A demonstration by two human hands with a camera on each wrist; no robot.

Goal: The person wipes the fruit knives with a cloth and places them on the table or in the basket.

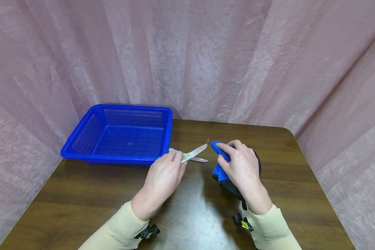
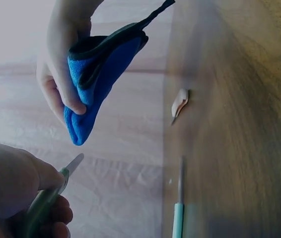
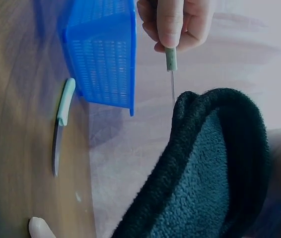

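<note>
Gripping a green-handled knife (image 1: 197,150) in the left hand (image 1: 162,173), with fingers curled round the handle and covering much of it, and with the blade aimed toward a blue cloth (image 1: 221,173). Pinching that cloth between thumb and fingers of the right hand (image 1: 242,166), above the surface (image 1: 287,166). Cannot see the whole cloth from the head, partly covered by that hand. Can make out a fuzzy pile, folds and thick dark edging. Can see a second knife (image 3: 63,113) below, smooth-handled in pale green, lying near a blue basket (image 1: 112,159) of perforated plastic. Cannot identify a small pale object (image 2: 180,103) on the wood-grained surface, cut off in the right wrist view. Can see creased pink curtain (image 1: 187,59) behind.
</note>
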